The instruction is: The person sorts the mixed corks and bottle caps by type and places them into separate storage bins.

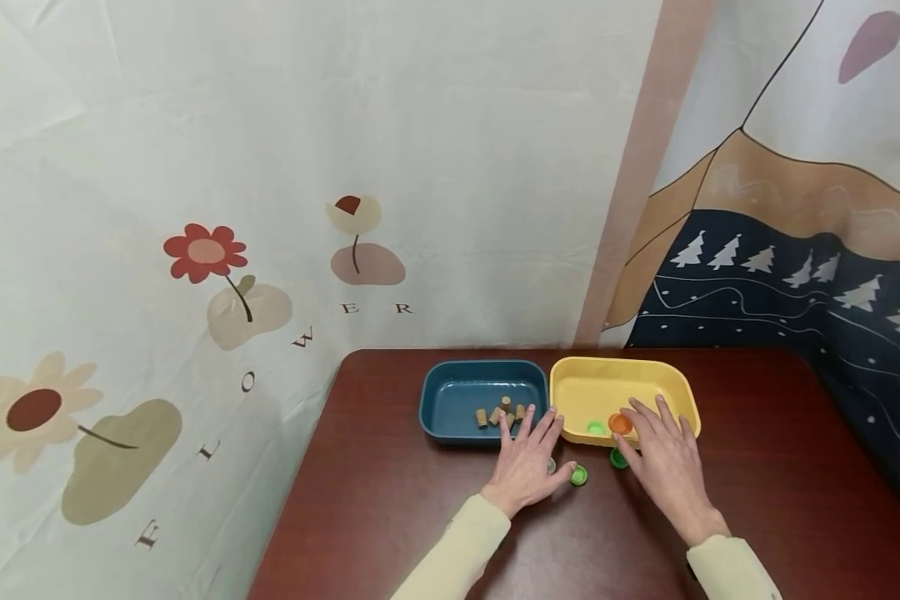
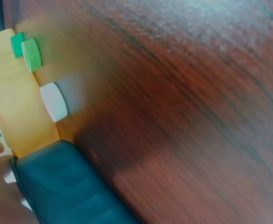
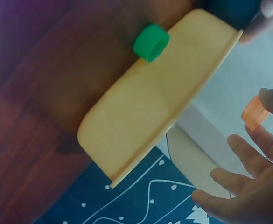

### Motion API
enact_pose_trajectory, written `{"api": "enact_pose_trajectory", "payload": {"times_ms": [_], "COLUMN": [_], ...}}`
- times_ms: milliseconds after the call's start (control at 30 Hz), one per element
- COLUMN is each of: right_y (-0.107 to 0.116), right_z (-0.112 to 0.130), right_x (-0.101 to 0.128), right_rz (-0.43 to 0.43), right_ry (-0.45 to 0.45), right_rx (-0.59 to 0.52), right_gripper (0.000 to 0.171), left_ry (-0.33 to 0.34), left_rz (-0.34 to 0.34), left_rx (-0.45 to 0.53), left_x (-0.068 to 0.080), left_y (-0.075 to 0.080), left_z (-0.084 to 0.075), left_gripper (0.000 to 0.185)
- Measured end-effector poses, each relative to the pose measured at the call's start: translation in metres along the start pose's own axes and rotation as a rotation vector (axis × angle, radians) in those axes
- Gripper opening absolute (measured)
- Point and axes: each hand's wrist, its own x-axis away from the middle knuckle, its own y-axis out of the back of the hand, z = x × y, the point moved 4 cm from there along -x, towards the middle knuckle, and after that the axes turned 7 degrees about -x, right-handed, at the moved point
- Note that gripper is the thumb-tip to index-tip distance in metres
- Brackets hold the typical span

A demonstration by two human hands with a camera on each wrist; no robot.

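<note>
My right hand (image 1: 667, 462) pinches an orange bottle cap (image 3: 254, 113) between thumb and index finger, above the near side of the yellow tray (image 1: 607, 379). Its other fingers are spread. A light green cap (image 1: 596, 427) lies inside that tray. With fingers extended, my left hand (image 1: 523, 467) hovers by the near right corner of the blue tray (image 1: 450, 383), holding nothing. On the table in front of the trays are a dark green cap (image 3: 151, 43), a light green cap (image 1: 579, 475) near the left thumb, and a white cap (image 2: 54, 102), partly hidden by the left hand in the head view.
Several small corks (image 1: 482, 418) lie in the blue tray. Both trays stand side by side near the far edge of the dark reddish wooden table (image 1: 375, 492). Behind the table hangs a printed cloth (image 1: 480, 208) with flowers and trees.
</note>
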Motion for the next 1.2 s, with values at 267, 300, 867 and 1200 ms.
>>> {"api": "enact_pose_trajectory", "payload": {"times_ms": [267, 300, 867, 1200], "right_y": [-0.006, -0.007, -0.036, -0.059], "right_z": [-0.018, -0.02, -0.053, -0.058], "right_x": [-0.026, -0.029, -0.052, -0.063], "right_rz": [0.044, 0.052, 0.259, 0.406], "right_ry": [-0.064, -0.073, -0.239, -0.329], "right_rx": [0.007, 0.004, 0.022, 0.034], "right_gripper": [0.045, 0.044, 0.043, 0.048], "left_ry": [0.007, 0.008, 0.012, 0.03], "left_rz": [0.011, 0.016, 0.023, 0.027], "left_rx": [-0.022, -0.026, 0.011, 0.066], "left_x": [-0.001, -0.001, -0.004, -0.003], "left_y": [-0.001, -0.001, 0.0, -0.004], "left_z": [-0.001, -0.001, -0.004, 0.001], "left_gripper": [0.076, 0.076, 0.074, 0.073]}}
